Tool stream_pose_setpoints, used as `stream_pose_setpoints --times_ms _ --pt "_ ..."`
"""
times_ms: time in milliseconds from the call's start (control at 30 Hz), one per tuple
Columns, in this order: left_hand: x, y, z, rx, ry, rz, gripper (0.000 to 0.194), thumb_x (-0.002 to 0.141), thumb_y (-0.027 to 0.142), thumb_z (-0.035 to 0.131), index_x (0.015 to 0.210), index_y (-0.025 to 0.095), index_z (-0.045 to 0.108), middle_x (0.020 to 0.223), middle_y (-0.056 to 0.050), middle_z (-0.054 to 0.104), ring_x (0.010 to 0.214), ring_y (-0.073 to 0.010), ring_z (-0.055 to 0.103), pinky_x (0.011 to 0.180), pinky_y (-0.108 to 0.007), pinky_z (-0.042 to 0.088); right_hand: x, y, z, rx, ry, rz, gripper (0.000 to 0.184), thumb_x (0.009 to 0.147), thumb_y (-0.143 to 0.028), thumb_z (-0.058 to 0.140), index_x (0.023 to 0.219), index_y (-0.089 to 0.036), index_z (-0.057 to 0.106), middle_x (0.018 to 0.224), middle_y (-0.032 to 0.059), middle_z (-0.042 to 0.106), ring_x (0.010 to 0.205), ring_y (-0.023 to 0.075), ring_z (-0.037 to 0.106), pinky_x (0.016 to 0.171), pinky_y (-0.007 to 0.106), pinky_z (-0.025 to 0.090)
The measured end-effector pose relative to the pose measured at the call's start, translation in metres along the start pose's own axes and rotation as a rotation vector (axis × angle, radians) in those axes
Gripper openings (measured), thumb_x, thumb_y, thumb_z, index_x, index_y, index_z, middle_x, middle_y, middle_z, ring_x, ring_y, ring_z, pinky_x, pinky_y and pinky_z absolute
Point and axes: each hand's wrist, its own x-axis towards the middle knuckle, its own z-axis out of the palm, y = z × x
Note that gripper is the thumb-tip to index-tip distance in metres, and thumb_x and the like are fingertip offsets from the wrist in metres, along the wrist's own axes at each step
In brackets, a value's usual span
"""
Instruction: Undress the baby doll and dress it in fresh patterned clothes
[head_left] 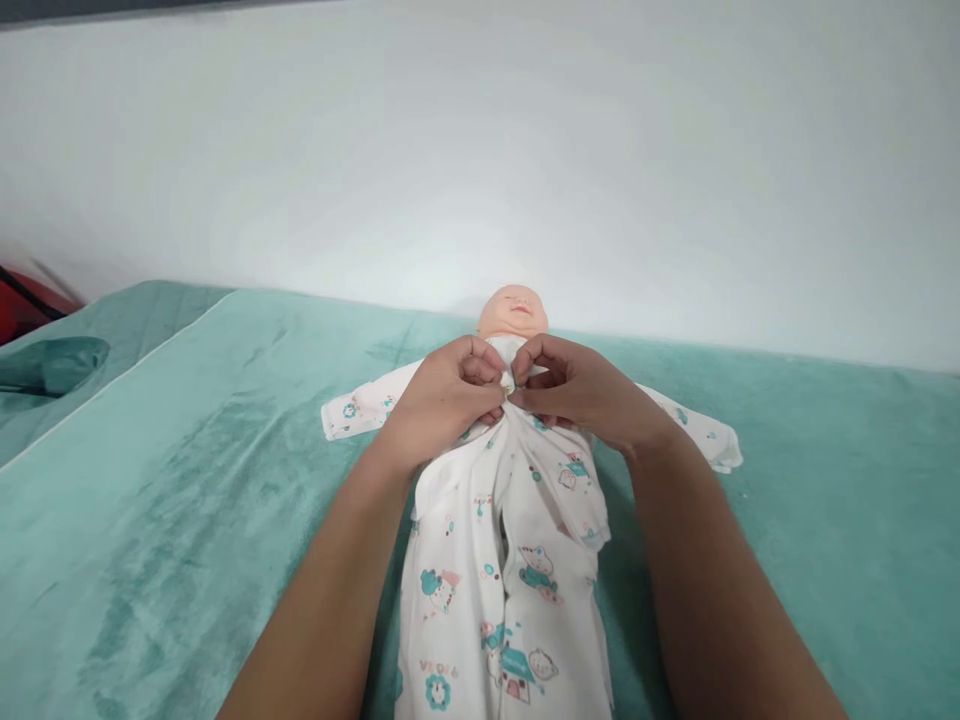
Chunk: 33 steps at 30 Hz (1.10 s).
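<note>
A baby doll lies on its back, its head toward the wall, dressed in white printed baby clothes. Both sleeves stretch out to the sides. At the chest, my left hand pinches the front edge of the clothes between thumb and fingers. Facing it, my right hand pinches the opposite edge, and the fingertips of both hands nearly meet. A small fastener seems to sit between them, mostly covered by my fingers. Below my hands the fabric gathers into folds, with a narrow gap along the middle of the front.
A green plush sheet spreads under the doll. Behind it rises a white wall. At the far left are a red object with a dark strap and a quilted green cover with an oval opening.
</note>
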Motion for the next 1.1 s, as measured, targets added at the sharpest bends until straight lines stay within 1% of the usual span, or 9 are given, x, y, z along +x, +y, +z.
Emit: stream_pose_setpoints --times_ms 133,333,533,633,733,867,967,1033,1100 --pt "0.002 -0.002 -0.001 -0.09 -0.016 0.013 0.022 0.066 0.012 0.061 0.085 0.02 0.054 0.061 0.005 0.055 0.054 -0.0087 0.054 0.053 -0.02 0.043 0.0 0.001 -0.001 0.018 -0.003 0.002 0.023 0.073 -0.027 0.073 0.085 -0.02 0.054 0.065 -0.0056 0.05 0.051 0.0068 0.048 0.044 0.019 0.031" --pt "0.006 -0.01 -0.005 -0.224 -0.062 0.022 0.017 0.071 0.015 0.065 0.084 0.018 0.054 0.059 0.005 0.055 0.051 -0.0072 0.052 0.05 -0.018 0.04 0.001 0.002 -0.003 0.032 -0.025 -0.047 0.026 0.074 -0.032 0.075 0.089 -0.019 0.058 0.062 -0.0055 0.051 0.051 0.0072 0.049 0.043 0.019 0.034" --pt "0.006 -0.01 -0.007 -0.176 -0.105 0.031 0.014 0.076 0.019 0.063 0.087 0.018 0.055 0.059 0.003 0.057 0.054 -0.0093 0.054 0.051 -0.019 0.042 0.0 0.002 -0.001 0.002 -0.022 -0.064 0.022 0.081 -0.035 0.068 0.092 -0.017 0.062 0.057 -0.0043 0.051 0.051 0.0081 0.049 0.044 0.019 0.034" --pt "0.006 -0.008 -0.007 -0.132 -0.103 0.025 0.013 0.077 0.019 0.062 0.087 0.018 0.054 0.06 0.004 0.056 0.052 -0.0089 0.053 0.049 -0.019 0.041 0.0 0.002 -0.001 0.003 -0.014 -0.059 0.022 0.079 -0.033 0.069 0.092 -0.017 0.063 0.058 -0.0034 0.053 0.053 0.0082 0.05 0.044 0.019 0.034" --pt "0.005 -0.009 -0.006 -0.095 -0.076 0.027 0.013 0.075 0.018 0.061 0.087 0.019 0.054 0.062 0.004 0.056 0.049 -0.0074 0.051 0.045 -0.018 0.037 -0.001 -0.001 0.0 -0.025 0.01 -0.055 0.021 0.077 -0.03 0.069 0.091 -0.017 0.061 0.061 -0.0034 0.054 0.053 0.0083 0.05 0.045 0.019 0.034" --pt "-0.007 -0.02 -0.005 -0.067 -0.009 0.037 0.017 0.076 0.028 0.067 0.085 0.018 0.057 0.062 0.005 0.054 0.048 -0.0065 0.046 0.046 -0.018 0.034 -0.006 -0.003 0.008 -0.125 0.072 -0.044 0.019 0.076 -0.029 0.069 0.089 -0.019 0.059 0.064 -0.0041 0.054 0.056 0.0088 0.05 0.049 0.021 0.036" --pt "-0.028 -0.032 -0.006 -0.062 0.042 0.05 0.022 0.077 0.035 0.069 0.085 0.015 0.061 0.067 0.003 0.055 0.056 -0.0076 0.048 0.052 -0.019 0.036 -0.019 -0.004 0.023 -0.244 0.219 -0.019 0.018 0.08 -0.036 0.065 0.083 -0.02 0.057 0.062 -0.0046 0.052 0.056 0.0093 0.047 0.05 0.022 0.034" --pt "-0.043 -0.037 -0.009 -0.039 0.035 0.06 0.024 0.078 0.036 0.068 0.086 0.015 0.064 0.071 0.001 0.056 0.062 -0.0087 0.05 0.056 -0.02 0.037 -0.034 -0.006 0.037 -0.403 0.335 0.008 0.023 0.081 -0.041 0.063 0.077 -0.02 0.055 0.062 -0.004 0.052 0.057 0.0101 0.046 0.052 0.024 0.033" --pt "-0.053 -0.037 -0.012 0.032 -0.016 0.077 0.024 0.078 0.037 0.068 0.087 0.015 0.065 0.073 0.001 0.056 0.065 -0.0094 0.049 0.058 -0.021 0.036 -0.053 -0.01 0.051 -0.603 0.377 0.037 0.029 0.079 -0.046 0.064 0.074 -0.02 0.052 0.067 -0.0026 0.055 0.061 0.0116 0.047 0.054 0.025 0.034"
